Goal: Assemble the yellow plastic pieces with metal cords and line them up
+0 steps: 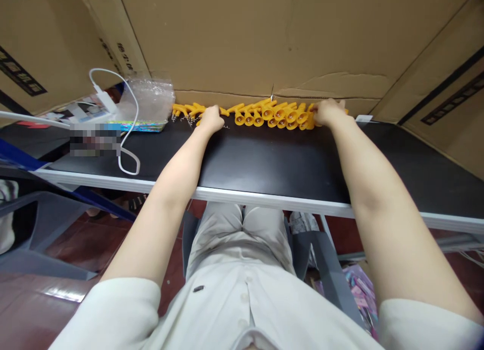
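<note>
Along the back of the black tabletop runs a row of yellow plastic parts. The left ones are yellow handles with metal corkscrew spirals (191, 109); the right ones are stacked yellow funnel-ended pieces (282, 114), their round openings facing me. My left hand (212, 119) is closed at the right end of the spiral group, and its fingers hide whatever is in them. At the right end of the funnel stack, my right hand (329, 111) bends its fingers down against the yellow pieces. Its fingertips are partly hidden, so a firm hold cannot be made out.
Tall cardboard (234, 42) walls in the back and sides. To the left lie a clear plastic bag (151, 95), colourful flat packets (149, 126) and a white cable (129, 153) with a plug. A pale metal edge (264, 199) borders the table. A grey chair (56, 224) stands at left.
</note>
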Available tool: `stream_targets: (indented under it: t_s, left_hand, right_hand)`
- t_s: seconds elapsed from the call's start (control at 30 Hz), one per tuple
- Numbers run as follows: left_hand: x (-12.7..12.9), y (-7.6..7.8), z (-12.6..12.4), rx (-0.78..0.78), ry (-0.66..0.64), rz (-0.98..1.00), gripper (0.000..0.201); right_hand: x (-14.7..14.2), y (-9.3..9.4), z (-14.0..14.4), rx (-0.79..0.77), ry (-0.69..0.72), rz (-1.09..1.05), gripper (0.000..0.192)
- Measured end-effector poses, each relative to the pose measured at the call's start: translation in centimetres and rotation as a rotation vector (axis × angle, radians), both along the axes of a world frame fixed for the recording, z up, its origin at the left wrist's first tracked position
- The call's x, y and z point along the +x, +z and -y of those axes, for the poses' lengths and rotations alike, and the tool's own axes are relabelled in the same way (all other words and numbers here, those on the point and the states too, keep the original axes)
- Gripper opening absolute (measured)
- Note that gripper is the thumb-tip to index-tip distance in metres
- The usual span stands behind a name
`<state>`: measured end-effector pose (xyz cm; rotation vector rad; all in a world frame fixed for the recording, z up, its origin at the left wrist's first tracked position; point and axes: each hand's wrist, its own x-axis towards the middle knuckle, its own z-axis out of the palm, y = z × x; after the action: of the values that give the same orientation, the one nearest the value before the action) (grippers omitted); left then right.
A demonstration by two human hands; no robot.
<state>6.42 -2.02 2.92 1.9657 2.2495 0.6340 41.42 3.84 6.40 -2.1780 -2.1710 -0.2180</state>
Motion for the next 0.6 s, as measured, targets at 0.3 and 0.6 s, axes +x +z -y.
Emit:
stream_targets:
  t_s: [0.3, 0.6]
  left_hand:
    - [0.4, 1.2, 1.5, -0.100, 0.082, -0.176, 0.059]
    - [-1.5, -0.4, 0.2, -0.193, 0.124, -0.201, 0.078]
  right_hand:
    - [-1.0, 1.3, 3.0, 0.039, -0.188, -0.125, 0.052]
    - [1.6, -1.7, 2.9, 0.169, -0.060, -0.318, 0.034]
